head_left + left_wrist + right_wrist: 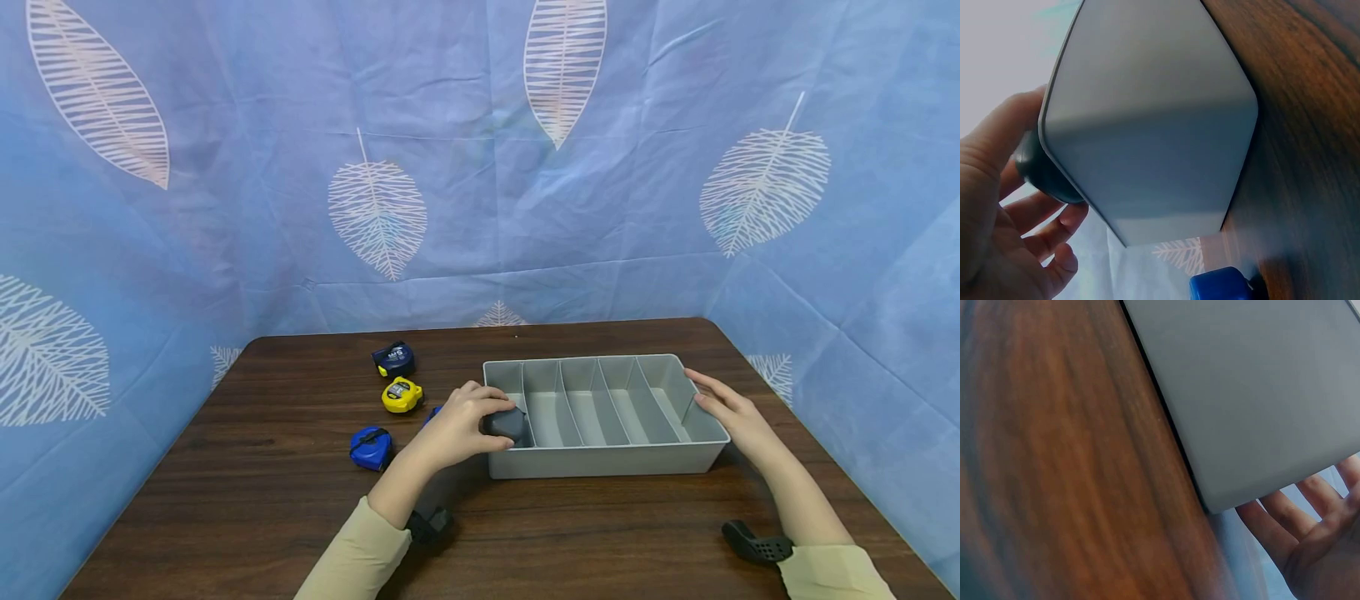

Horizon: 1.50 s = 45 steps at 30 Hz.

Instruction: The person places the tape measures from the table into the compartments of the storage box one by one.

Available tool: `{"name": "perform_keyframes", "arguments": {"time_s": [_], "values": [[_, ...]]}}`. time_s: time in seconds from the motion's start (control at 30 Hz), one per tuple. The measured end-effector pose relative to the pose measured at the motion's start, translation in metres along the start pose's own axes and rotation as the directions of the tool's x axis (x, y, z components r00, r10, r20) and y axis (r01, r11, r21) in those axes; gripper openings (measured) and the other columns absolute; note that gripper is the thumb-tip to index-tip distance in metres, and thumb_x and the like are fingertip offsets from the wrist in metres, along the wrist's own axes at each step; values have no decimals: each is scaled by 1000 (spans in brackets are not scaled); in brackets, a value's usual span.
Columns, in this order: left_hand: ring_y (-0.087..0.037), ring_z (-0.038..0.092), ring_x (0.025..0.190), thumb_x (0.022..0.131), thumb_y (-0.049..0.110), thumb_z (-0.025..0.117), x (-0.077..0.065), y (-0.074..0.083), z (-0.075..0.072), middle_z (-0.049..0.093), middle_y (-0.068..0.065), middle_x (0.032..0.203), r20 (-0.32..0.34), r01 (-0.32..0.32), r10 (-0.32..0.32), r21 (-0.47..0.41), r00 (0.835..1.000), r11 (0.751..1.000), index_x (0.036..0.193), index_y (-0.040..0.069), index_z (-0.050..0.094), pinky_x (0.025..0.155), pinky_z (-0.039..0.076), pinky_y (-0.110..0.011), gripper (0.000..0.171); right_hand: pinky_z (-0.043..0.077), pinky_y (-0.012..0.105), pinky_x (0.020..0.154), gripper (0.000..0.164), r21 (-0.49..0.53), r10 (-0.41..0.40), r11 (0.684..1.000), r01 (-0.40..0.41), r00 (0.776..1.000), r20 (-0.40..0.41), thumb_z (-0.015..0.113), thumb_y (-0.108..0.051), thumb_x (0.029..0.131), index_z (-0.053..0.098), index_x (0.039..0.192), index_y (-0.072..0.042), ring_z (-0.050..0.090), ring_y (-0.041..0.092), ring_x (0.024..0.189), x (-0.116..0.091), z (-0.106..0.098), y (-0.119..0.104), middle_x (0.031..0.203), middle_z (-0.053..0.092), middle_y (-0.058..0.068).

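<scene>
Bare left hand (459, 425) clamps a rounded dark-grey object (505, 424), apparently mid-placement in a grey plastic tray (607, 462), release likely next; right hand (738, 419) has fingers apart.

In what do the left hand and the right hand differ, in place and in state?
The left hand grips a dark object; the right hand grips nothing and touches the tray. The left hand is at the tray's left end; the right hand is at its right end. Both are bare, below pale sleeves.
</scene>
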<state>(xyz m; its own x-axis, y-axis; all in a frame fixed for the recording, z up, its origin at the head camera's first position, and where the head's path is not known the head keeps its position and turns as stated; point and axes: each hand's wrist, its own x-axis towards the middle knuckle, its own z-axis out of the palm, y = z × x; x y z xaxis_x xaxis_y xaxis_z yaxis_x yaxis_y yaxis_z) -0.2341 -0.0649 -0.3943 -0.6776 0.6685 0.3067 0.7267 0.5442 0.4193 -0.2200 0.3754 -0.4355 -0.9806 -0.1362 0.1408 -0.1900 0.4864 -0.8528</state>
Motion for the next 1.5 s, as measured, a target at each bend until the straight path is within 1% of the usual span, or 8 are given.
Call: {"name": "perform_keyframes", "arguments": {"time_s": [0.03,0.1,0.37,0.6,0.77,0.93,1.27,1.5], "values": [[-20,47,106,83,31,76,0,0,0,58,-3,125,1,-2,2,1,1000,1000,125,10,65,87,38,-43,48,23,71,94,55,2,1,1000,-1,1000,0,41,-31,104,24,154,-16,22,49,132,0,0,0,150,16,32],[-19,47,107,83,32,76,0,0,1,58,-4,125,3,-8,8,3,1000,1000,124,9,65,88,38,-43,49,21,72,94,55,5,-1,1000,1,1000,1,41,-31,104,24,154,-16,19,55,130,0,0,0,150,15,32],[-19,48,110,86,34,72,2,-1,5,59,-4,128,37,-19,19,-11,999,1000,125,9,65,85,35,-42,47,22,72,93,54,-4,-2,1000,2,1000,-8,41,-30,104,24,154,-15,20,55,130,0,-1,1,150,16,33],[-11,56,106,94,19,63,2,-2,7,67,4,109,105,-14,24,-88,994,996,114,8,72,99,34,-45,24,23,72,93,54,-17,-3,1000,3,1000,-22,41,-31,104,25,153,-15,21,54,129,-1,-1,-1,149,19,33],[-7,57,103,96,18,61,3,-2,8,68,8,106,122,-39,46,-63,991,997,110,10,74,91,37,-39,21,22,72,93,55,-18,6,1000,-6,1000,-20,41,-32,104,25,153,-15,21,54,130,-1,-1,-2,150,18,33],[-7,57,104,96,18,60,4,-1,8,68,9,107,131,-54,56,-21,990,998,111,13,73,84,35,-36,21,22,72,94,54,-14,5,1000,-6,1000,-19,40,-32,104,25,153,-16,20,54,130,-2,0,-3,150,18,32],[-10,53,112,99,18,55,1,-1,7,66,8,113,132,-66,61,36,989,997,116,15,71,87,34,-38,24,22,71,95,54,-9,3,1000,-3,1000,-30,41,-32,104,26,153,-15,20,53,130,0,2,-1,152,17,28],[-11,50,119,99,20,54,-2,0,4,64,6,120,140,-66,57,64,988,996,120,14,69,90,36,-39,26,22,72,94,54,7,9,1000,-8,1000,-28,41,-28,104,24,153,-11,19,54,131,0,1,0,152,15,30]]}}
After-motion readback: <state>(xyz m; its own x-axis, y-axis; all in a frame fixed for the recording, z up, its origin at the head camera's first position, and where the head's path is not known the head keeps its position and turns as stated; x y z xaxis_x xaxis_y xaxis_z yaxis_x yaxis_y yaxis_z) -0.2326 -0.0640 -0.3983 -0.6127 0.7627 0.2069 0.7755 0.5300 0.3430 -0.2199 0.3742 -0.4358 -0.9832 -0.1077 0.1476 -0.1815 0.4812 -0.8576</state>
